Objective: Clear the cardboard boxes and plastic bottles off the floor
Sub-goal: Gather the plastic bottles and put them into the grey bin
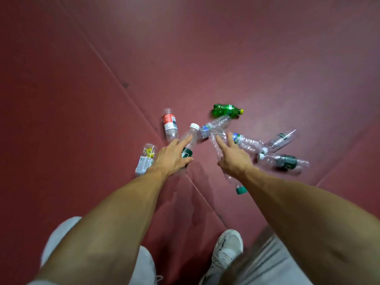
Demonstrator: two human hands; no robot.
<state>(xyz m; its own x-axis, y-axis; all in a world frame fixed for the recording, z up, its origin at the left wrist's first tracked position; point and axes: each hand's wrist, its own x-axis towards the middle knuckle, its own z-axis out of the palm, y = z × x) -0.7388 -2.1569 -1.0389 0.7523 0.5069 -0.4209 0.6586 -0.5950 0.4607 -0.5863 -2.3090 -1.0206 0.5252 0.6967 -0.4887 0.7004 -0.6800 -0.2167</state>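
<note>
- A green plastic bottle with a yellow cap (227, 110) is seen lying on its side on the dark red floor (82, 99).
- The left hand (174, 156) is found left of the green bottle and nearer the person. A clear plastic bottle with a white cap and a dark green label (191, 131) is gripped by its fingers (185, 139), with the thumb curled round and the forefinger stretched along the side.
- The right hand (234, 159) is found straight towards the person from the green bottle. A crumpled clear bottle with a teal cap (241, 190) is held under its palm, with two fingers stretched out along it.
- A clear bottle with a red label (169, 124) is seen on the floor left of the green bottle, and a clear bottle with a yellow-and-white label (145, 161) farther left, beside the left wrist.
- A ribbed clear bottle with a blue label (213, 126) is laid against the green bottle's near side.
- Right of the green bottle and nearer the person, three clear bottles (280, 138) are spread on the floor.
- A white shoe (226, 249) is seen far nearer the person.
</note>
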